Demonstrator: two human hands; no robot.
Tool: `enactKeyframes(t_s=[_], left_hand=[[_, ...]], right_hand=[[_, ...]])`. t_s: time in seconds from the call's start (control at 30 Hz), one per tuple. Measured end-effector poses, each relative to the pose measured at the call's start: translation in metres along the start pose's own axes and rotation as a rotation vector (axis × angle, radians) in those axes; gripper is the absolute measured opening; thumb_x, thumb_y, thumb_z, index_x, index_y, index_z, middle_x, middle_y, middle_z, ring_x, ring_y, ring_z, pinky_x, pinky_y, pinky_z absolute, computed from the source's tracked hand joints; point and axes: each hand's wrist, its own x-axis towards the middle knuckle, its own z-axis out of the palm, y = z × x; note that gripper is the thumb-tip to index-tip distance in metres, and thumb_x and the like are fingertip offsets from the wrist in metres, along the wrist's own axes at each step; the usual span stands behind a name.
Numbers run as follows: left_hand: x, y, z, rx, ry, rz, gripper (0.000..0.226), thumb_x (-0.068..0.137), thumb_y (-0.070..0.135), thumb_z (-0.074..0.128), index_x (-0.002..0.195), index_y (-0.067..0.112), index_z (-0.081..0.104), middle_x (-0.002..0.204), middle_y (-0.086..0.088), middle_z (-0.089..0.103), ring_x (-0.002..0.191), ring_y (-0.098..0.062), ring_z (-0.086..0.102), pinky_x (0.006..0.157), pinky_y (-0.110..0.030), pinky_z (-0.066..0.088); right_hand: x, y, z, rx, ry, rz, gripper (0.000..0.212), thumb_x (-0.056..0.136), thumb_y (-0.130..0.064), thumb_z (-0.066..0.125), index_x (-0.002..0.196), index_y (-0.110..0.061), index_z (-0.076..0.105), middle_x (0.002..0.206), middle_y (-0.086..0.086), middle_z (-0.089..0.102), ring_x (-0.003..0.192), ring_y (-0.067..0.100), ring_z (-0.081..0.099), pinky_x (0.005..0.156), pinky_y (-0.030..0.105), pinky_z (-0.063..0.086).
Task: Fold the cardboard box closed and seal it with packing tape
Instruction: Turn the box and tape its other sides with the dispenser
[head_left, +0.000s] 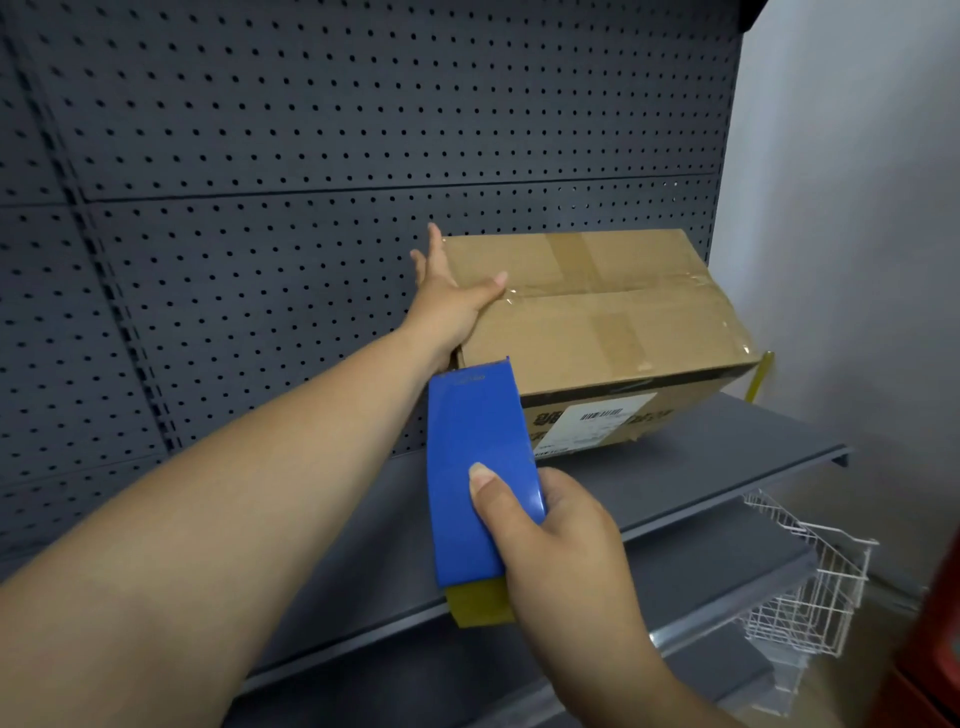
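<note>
The left hand (451, 296) is pressing, fingers spread, on the closed brown cardboard box (597, 317) sitting on the grey metal shelf (727, 447). The right hand (561, 540) is gripping the blue plastic tape dispenser (478, 467). The box looks stiff and light, with slick tape; it is best steadied by the edges.

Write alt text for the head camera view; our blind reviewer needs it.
A person's left hand rests open on the left end of a closed, taped cardboard box on a grey shelf, while the right hand grips a blue tape dispenser in front of it. A pegboard panel stands behind, and a white wire basket hangs lower right.
</note>
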Motion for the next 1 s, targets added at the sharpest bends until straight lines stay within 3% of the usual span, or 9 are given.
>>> enactKeyframes(t_s=[0.1,0.2,0.4,0.57,0.8,1.0], left_hand=[[0.009,-0.006,0.001,-0.052,-0.01,-0.004,0.1,0.082,0.03,0.069,0.146,0.039,-0.008,0.157,0.003,-0.015,0.144,-0.021,0.01,0.115,-0.044,0.023],[0.017,-0.008,0.0,-0.124,-0.03,-0.027,0.1,0.081,0.026,0.07,0.145,0.043,-0.005,0.158,0.003,-0.007,0.142,-0.022,0.02,0.111,-0.046,0.032],[0.019,-0.002,-0.003,-0.034,-0.032,-0.023,0.094,0.087,0.023,0.063,0.146,0.036,-0.009,0.157,0.004,-0.01,0.144,-0.018,0.008,0.116,-0.036,0.016],[0.014,0.001,-0.002,0.005,-0.038,-0.028,0.092,0.089,0.022,0.06,0.146,0.034,-0.011,0.157,0.003,-0.013,0.145,-0.017,0.002,0.113,-0.032,0.015],[0.015,0.002,-0.002,0.015,-0.033,-0.054,0.095,0.088,0.022,0.062,0.145,0.036,-0.013,0.156,0.004,-0.016,0.145,-0.019,0.003,0.116,-0.045,0.019],[0.016,0.003,0.002,0.003,0.01,-0.062,0.093,0.088,0.022,0.063,0.145,0.039,-0.009,0.155,0.002,-0.02,0.145,-0.022,0.002,0.113,-0.046,0.026]], right_hand=[[0.004,-0.001,0.0,-0.016,0.01,0.019,0.035,0.074,-0.053,0.054,0.079,-0.019,0.063,0.079,-0.005,0.067,0.07,0.005,0.063,0.062,0.024,0.051],[0.008,-0.002,0.001,-0.029,0.015,0.021,0.034,0.076,-0.052,0.056,0.079,-0.019,0.063,0.079,-0.005,0.067,0.071,0.005,0.063,0.061,0.022,0.05],[0.014,-0.001,0.002,-0.05,0.02,0.004,0.036,0.076,-0.053,0.055,0.081,-0.019,0.063,0.081,-0.005,0.067,0.074,0.004,0.062,0.062,0.021,0.05],[0.009,0.001,-0.001,-0.027,0.042,0.01,0.032,0.075,-0.052,0.055,0.076,-0.02,0.062,0.075,-0.005,0.064,0.068,0.001,0.06,0.051,0.01,0.043],[-0.006,0.012,-0.012,-0.043,0.049,0.073,0.024,0.08,-0.044,0.06,0.071,-0.021,0.06,0.066,-0.005,0.06,0.065,-0.017,0.052,0.05,0.004,0.04],[-0.009,0.018,-0.013,0.0,0.054,0.106,0.024,0.079,-0.042,0.062,0.071,-0.019,0.063,0.067,-0.005,0.063,0.062,-0.009,0.057,0.049,0.006,0.041]])
